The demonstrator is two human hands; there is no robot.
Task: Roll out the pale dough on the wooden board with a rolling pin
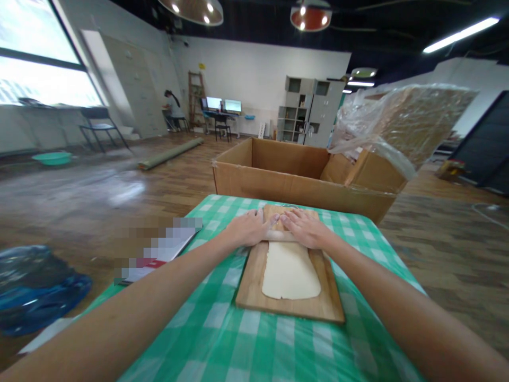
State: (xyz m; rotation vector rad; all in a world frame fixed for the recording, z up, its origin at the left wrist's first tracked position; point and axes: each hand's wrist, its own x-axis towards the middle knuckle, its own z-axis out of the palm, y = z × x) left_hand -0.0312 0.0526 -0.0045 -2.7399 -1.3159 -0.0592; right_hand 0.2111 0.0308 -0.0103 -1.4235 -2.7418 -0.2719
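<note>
A flat sheet of pale dough (289, 271) lies on a wooden board (254, 286) on the green checked tablecloth (222, 339). At the board's far end a wooden rolling pin (283, 235) rests across the dough. My left hand (248, 227) and my right hand (307, 228) lie palm-down on the pin, side by side, fingers stretched out flat over it and pointing away from me. Most of the pin is hidden under the hands.
A large open cardboard box (302, 180) stands just beyond the table's far edge, with a plastic-wrapped bundle (413, 122) on its right side. A flat packet (163, 252) lies at the table's left edge. Blue bags (35, 292) sit on the floor at left. A person sits far back.
</note>
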